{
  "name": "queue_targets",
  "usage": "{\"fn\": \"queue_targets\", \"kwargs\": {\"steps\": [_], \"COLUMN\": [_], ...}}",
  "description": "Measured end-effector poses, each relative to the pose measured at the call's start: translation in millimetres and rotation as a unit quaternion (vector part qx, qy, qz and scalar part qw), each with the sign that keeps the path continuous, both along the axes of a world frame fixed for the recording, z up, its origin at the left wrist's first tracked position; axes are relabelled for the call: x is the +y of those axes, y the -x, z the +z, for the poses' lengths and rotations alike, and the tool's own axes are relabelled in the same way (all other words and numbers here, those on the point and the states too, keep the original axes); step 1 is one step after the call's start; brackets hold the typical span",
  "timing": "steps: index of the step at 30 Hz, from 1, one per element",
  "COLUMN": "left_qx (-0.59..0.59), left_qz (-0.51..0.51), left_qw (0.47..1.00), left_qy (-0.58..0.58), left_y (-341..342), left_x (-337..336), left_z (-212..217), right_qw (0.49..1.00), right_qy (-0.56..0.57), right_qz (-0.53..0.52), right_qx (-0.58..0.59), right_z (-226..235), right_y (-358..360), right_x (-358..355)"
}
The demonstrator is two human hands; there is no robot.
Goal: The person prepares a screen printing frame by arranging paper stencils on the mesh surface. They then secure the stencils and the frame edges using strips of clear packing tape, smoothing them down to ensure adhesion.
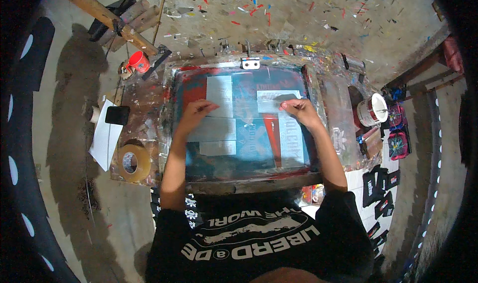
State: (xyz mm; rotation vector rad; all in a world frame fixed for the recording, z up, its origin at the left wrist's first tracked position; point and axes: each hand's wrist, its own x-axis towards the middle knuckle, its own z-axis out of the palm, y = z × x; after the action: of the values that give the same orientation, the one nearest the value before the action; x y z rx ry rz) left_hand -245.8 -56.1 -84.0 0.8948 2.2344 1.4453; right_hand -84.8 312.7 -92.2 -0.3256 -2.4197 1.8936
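A screen-printing frame with teal mesh lies before me. Several pale, see-through strips cover parts of the mesh, among them an upright strip at the upper left and a wide strip at the upper right. My left hand hovers by the upright strip, its fingers pinched together. Over the right end of the wide strip, my right hand has thumb and finger closed in a pinch. Whatever either pinch holds is too thin or small to make out. A hinge clamp grips the frame's far edge.
On the left of the bench are a roll of clear tape, a black phone, white paper and a red cup. A white tub stands at right. Black printed pieces lie beyond it.
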Motion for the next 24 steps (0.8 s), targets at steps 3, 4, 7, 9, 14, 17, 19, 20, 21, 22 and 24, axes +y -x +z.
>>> {"fn": "queue_targets", "kwargs": {"steps": [3,4,7,9,14,17,19,20,21,22,24], "left_qx": [-0.034,-0.048,-0.071,-0.064,-0.042,-0.050,-0.053,-0.056,-0.058,-0.062,-0.068], "left_qz": [0.053,0.068,0.112,0.138,0.106,0.097,0.111,0.126,0.142,0.149,0.163], "left_qw": [0.997,0.996,0.991,0.988,0.991,0.991,0.989,0.986,0.983,0.981,0.975], "left_qy": [-0.036,-0.031,-0.027,-0.041,-0.064,-0.074,-0.085,-0.092,-0.100,-0.112,-0.136], "left_y": [-4,-4,-6,-9,-10,-8,-9,-10,-11,-12,-14], "left_x": [3,4,5,8,12,12,12,14,16,17,18], "left_z": [-7,-8,-13,-16,-14,-19,-21,-23,-23,-22,-20], "right_qw": [0.999,0.997,0.995,0.995,0.995,0.998,0.998,0.997,0.996,0.994,0.992], "right_qy": [0.041,0.058,0.078,0.090,0.081,0.048,0.035,0.052,0.066,0.081,0.089], "right_qz": [-0.020,-0.033,-0.050,-0.038,-0.044,-0.042,-0.048,-0.054,-0.060,-0.066,-0.088], "right_qx": [-0.022,-0.034,-0.027,-0.015,-0.034,-0.010,-0.011,-0.001,0.010,0.021,-0.016], "right_z": [-3,-4,0,2,-1,-15,-17,-18,-16,-14,-1], "right_y": [-1,-2,-4,-3,0,3,4,3,3,3,3], "right_x": [-1,0,-6,-5,-3,3,3,3,2,1,-3]}}
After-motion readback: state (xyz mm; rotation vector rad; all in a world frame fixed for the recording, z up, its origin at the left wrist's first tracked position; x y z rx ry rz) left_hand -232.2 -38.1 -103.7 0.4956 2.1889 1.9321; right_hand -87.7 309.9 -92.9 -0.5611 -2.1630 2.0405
